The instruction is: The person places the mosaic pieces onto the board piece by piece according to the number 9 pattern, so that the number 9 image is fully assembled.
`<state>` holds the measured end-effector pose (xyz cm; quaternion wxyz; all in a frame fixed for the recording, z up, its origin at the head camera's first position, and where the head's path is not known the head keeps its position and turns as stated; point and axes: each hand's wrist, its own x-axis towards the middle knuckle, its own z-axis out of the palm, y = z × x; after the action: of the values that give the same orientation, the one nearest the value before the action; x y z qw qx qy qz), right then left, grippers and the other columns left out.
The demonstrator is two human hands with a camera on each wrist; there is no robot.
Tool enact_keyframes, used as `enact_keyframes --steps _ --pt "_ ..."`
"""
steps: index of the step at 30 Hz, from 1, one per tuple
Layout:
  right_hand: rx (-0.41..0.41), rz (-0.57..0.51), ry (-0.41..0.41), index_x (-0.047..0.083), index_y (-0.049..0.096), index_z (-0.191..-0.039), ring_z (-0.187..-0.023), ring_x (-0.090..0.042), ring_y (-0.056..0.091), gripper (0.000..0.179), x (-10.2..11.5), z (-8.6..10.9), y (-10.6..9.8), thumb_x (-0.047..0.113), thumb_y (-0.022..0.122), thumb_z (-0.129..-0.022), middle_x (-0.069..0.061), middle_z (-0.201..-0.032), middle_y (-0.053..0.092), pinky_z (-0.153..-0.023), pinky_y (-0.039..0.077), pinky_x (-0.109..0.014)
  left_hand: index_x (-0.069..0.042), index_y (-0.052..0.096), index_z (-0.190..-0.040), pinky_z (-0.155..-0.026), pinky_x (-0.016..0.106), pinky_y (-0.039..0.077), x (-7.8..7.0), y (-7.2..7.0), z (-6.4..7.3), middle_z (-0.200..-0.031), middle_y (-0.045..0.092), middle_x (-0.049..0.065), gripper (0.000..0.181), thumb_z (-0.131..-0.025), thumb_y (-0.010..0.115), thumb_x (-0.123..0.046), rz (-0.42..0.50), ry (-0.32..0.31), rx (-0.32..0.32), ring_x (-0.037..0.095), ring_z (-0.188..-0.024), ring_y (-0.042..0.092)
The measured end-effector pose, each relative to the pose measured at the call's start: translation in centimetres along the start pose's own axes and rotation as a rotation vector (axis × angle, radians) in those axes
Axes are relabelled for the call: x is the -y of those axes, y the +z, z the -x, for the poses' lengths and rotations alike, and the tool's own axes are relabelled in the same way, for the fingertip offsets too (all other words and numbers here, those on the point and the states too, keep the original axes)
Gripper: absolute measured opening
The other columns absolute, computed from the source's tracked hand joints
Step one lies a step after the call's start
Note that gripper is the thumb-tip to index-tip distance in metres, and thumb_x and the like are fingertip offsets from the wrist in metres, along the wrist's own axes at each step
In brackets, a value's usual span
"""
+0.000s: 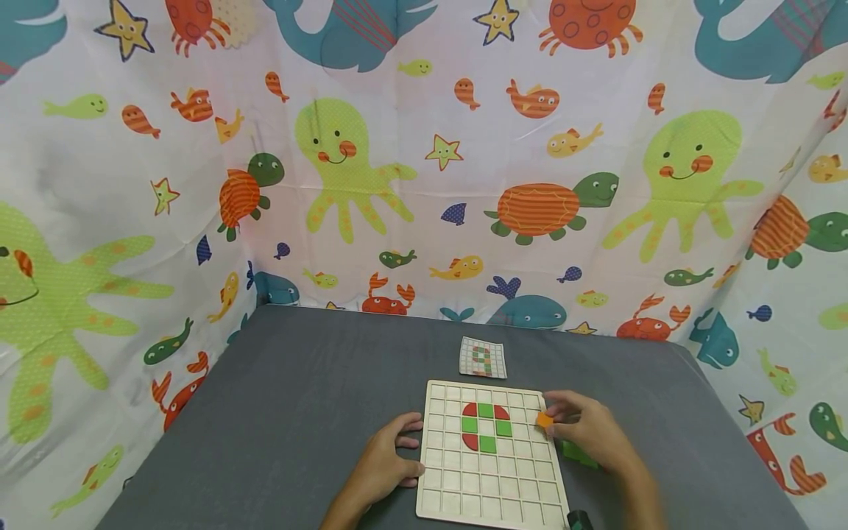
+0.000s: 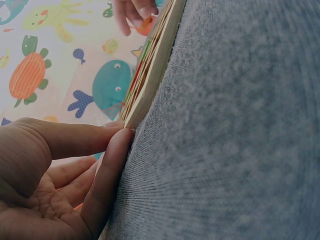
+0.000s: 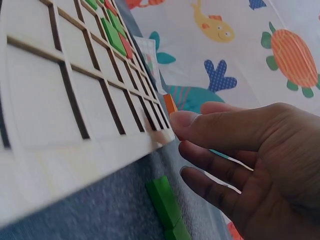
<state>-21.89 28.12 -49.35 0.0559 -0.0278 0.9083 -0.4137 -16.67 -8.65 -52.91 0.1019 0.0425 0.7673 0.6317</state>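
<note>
A pale wooden grid board (image 1: 457, 482) lies on the grey cloth. Set in its upper cells is a ring of green square tiles (image 1: 486, 410) and red rounded-corner tiles (image 1: 470, 442). My left hand (image 1: 384, 460) is at the board's left edge; thumb and a finger pinch the rim in the left wrist view. Between thumb and fingertips, my right hand (image 1: 589, 427) holds a small orange tile (image 1: 545, 419) over the board's upper right edge. In the right wrist view this orange tile (image 3: 170, 104) is seen edge-on, partly hidden by the thumb.
Green blocks (image 1: 579, 453) lie right of the board, below the right hand. Behind the board is a small pattern card (image 1: 483, 358) showing a coloured grid design. A dark cylindrical object (image 1: 579, 520) sits by the lower right corner. A sea-animal curtain (image 1: 424, 169) surrounds the table.
</note>
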Motion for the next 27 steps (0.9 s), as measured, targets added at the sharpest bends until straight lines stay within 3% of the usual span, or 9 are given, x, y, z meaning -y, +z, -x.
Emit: enact_keyframes --steps 11,21,27 --pt "0.057 0.03 -0.06 0.002 0.069 -0.133 -0.093 -0.02 0.07 0.055 1.3 -0.2 0.9 0.002 0.087 -0.082 0.0 -0.1 0.074 -0.087 0.063 -0.048 -0.009 0.057 -0.15 -0.058 0.04 0.065 0.1 0.0 0.0 -0.146 0.061 0.015 0.084 -0.074 0.083 0.017 -0.003 0.002 -0.006 0.033 -0.118 0.065" --pt "0.113 0.026 -0.155 0.005 0.07 -0.135 -0.094 -0.017 0.068 0.055 2.2 -0.2 1.6 0.007 0.088 -0.083 0.001 -0.101 0.075 -0.082 0.059 -0.032 -0.009 0.057 -0.15 -0.059 0.039 0.065 0.1 0.0 0.1 -0.146 0.061 0.015 0.083 -0.075 0.083 0.017 -0.004 -0.002 -0.008 0.033 -0.119 0.065" --pt "0.148 -0.005 -0.203 0.003 0.069 -0.135 -0.094 -0.019 0.068 0.056 2.6 -0.1 1.9 0.007 0.088 -0.083 -0.002 -0.101 0.074 -0.079 0.059 -0.03 -0.01 0.058 -0.149 -0.059 0.039 0.065 0.1 0.0 0.0 -0.146 0.061 0.014 0.084 -0.074 0.083 0.017 0.001 -0.011 -0.017 0.033 -0.119 0.065"
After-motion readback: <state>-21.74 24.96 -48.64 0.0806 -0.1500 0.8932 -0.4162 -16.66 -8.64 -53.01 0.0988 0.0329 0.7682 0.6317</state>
